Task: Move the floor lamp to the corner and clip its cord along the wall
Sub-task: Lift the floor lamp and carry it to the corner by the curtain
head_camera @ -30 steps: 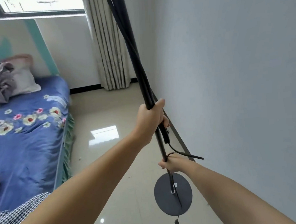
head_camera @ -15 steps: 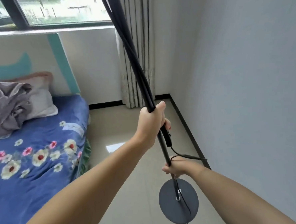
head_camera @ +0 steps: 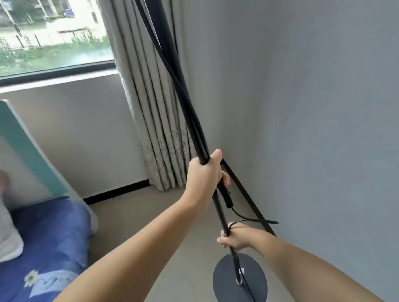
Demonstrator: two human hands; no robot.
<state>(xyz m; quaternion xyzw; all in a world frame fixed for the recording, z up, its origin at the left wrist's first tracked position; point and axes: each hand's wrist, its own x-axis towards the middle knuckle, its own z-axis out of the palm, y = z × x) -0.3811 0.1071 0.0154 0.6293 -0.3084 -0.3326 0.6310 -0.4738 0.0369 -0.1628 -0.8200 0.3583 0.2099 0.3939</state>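
Observation:
A black floor lamp pole (head_camera: 178, 86) runs from the top of the view down to its round dark base (head_camera: 228, 286), which hangs above the beige floor. My left hand (head_camera: 204, 174) is wrapped around the pole at mid height, together with the cord. Lower down, just above the base, my right hand (head_camera: 236, 238) grips the pole. The black cord (head_camera: 251, 220) runs along the pole, passes an inline switch below my left hand, loops out to the right near the wall and trails down over the base. The lamp head is out of view.
The room corner (head_camera: 220, 159) lies just behind the lamp, between the grey right wall (head_camera: 320, 120) and a beige curtain (head_camera: 155, 130) below a window (head_camera: 39, 34). A black baseboard (head_camera: 248, 199) lines the wall. A bed with blue floral sheet (head_camera: 43, 253) fills the lower left.
The view has advanced toward the corner and tilted up: the curtain and window are much nearer, the bed has slid off to the left. Both hands keep the same grip on the pole.

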